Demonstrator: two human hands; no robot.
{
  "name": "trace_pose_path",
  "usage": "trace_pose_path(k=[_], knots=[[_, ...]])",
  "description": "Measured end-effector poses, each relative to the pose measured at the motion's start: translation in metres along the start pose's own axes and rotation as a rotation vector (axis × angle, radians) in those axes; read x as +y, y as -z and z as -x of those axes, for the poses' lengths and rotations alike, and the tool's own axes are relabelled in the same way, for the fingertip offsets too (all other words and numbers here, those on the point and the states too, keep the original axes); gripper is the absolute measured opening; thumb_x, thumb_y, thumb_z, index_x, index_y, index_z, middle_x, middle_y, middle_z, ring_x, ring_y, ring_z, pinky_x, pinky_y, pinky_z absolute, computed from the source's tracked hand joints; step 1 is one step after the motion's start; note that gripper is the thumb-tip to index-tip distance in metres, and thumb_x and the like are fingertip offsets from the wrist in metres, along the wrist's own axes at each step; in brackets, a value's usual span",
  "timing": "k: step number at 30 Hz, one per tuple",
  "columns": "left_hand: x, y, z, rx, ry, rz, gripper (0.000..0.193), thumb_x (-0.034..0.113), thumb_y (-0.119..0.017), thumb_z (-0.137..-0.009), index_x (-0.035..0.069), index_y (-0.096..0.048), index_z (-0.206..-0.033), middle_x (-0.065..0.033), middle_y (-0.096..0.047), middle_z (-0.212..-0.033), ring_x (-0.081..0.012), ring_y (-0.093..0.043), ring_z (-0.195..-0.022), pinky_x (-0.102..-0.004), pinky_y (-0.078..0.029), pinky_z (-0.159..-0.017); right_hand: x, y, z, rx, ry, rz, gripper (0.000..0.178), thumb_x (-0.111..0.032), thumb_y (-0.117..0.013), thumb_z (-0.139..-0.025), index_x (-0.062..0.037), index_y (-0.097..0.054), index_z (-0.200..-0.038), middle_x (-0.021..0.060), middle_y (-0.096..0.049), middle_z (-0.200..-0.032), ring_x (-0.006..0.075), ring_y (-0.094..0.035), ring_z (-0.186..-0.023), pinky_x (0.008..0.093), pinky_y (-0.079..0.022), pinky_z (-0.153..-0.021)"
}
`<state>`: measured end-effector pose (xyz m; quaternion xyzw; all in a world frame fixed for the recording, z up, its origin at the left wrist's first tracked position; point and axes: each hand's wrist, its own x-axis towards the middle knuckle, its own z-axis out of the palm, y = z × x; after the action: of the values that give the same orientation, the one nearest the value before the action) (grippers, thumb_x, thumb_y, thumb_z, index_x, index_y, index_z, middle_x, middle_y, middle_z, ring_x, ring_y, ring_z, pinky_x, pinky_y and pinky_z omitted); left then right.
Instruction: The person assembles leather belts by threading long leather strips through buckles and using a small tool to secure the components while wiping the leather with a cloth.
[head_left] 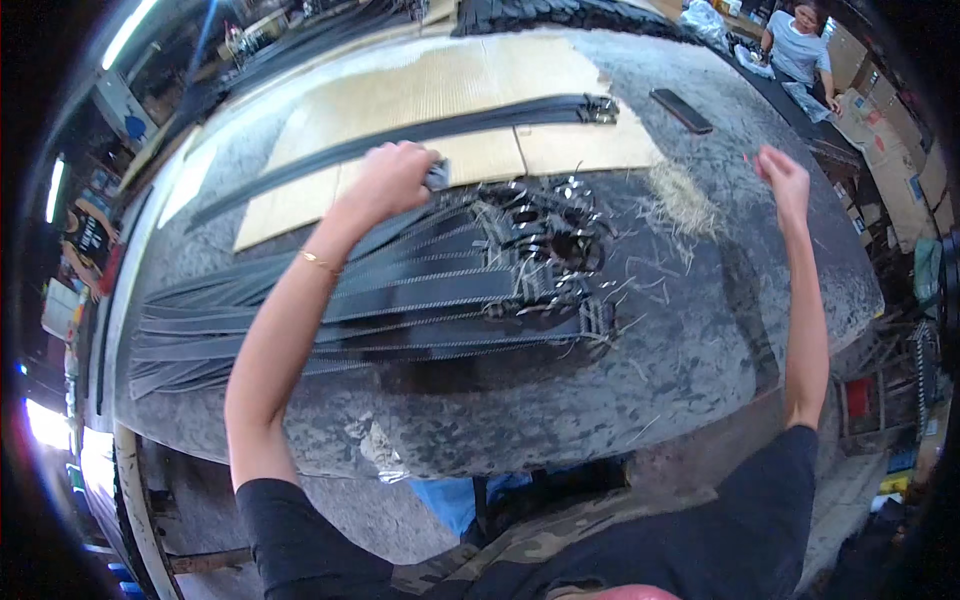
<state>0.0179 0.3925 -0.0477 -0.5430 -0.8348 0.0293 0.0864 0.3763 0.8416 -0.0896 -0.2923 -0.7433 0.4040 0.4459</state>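
My left hand [392, 182] is closed around a small grey, shiny thing [437, 175] whose kind I cannot make out; it is above the far edge of a pile of belts. Those dark belts [420, 290] have pale stitched edges and lie fanned out to the left. Their shiny metal buckles [560, 225] are bunched at the right end, with loose pale thread ends among them. Raised over the right side of the table, my right hand [786, 185] has its fingers pinched together, and whatever is between them is too small to tell.
Beyond the pile, more belts [400, 135] lie on cardboard sheets [450, 85]. A heap of thread clippings [685, 198] and a dark phone [681, 110] rest on the grey table [690, 330]. Another person [797, 50] is at the far right, and one more [88, 240] at the left.
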Motion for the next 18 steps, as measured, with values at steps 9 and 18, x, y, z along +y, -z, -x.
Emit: trace_pose_path(k=[9, 18], knots=[[0.096, -0.073, -0.199, -0.155, -0.114, 0.125, 0.051, 0.029, -0.065, -0.078, 0.006, -0.062, -0.123, -0.0206, -0.061, -0.126, -0.0372, -0.059, -0.115, -0.0443, -0.048, -0.098, 0.095, 0.093, 0.036, 0.329, -0.043, 0.000, 0.022, -0.008, -0.057, -0.097, 0.0070, -0.063, -0.113, 0.0116, -0.072, -0.099, 0.0155, -0.070, -0.089, 0.0251, -0.054, -0.080], [0.126, -0.094, -0.257, -0.195, -0.185, 0.363, 0.058, 0.032, -0.066, -0.077, 0.004, -0.056, -0.128, -0.0168, -0.062, -0.120, -0.0343, -0.069, -0.088, -0.0401, -0.055, -0.081, 0.075, 0.097, 0.036, 0.368, 0.007, -0.127, 0.024, -0.009, -0.057, -0.097, 0.0082, -0.062, -0.113, 0.0139, -0.073, -0.101, 0.0174, -0.071, -0.092, 0.0263, -0.054, -0.083]])
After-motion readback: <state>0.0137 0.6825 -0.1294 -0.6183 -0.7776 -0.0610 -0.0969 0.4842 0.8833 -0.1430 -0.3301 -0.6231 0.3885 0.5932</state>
